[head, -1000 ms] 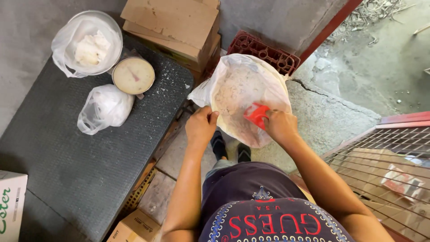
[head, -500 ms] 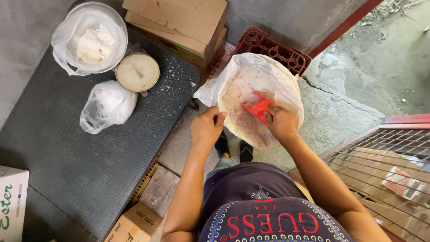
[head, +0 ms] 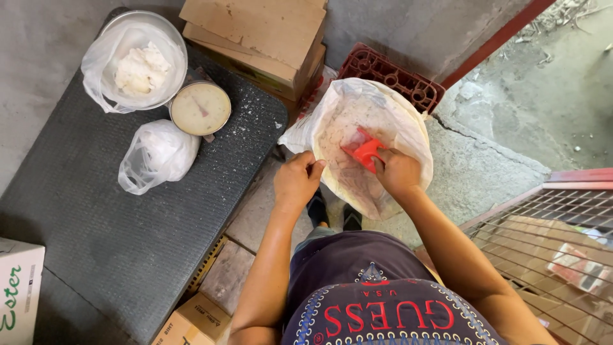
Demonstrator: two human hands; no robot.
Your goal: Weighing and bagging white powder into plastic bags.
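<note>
A big white sack (head: 389, 108) stands open in front of me, lined with pale powder. My left hand (head: 297, 182) pinches the sack's near rim and holds it open. My right hand (head: 397, 172) reaches inside and grips a red scoop (head: 364, 152), whose blade points down into the powder. To the left, a dark rubber-topped table (head: 115, 243) carries a round dial scale (head: 200, 108), a tied clear bag of white powder (head: 159, 153) and a bowl lined with a plastic bag (head: 137, 61) that holds white lumps.
Stacked cardboard boxes (head: 262, 32) sit behind the table. A red plastic crate (head: 402, 80) is behind the sack. A wire mesh cage (head: 555, 243) stands at the right. More cartons (head: 191, 319) lie by my feet, and a white box (head: 19, 287) rests at the table's left edge.
My right hand has pushed the red scoop a little deeper and leftward inside the sack. My left hand keeps its hold on the rim. The view has shifted slightly.
</note>
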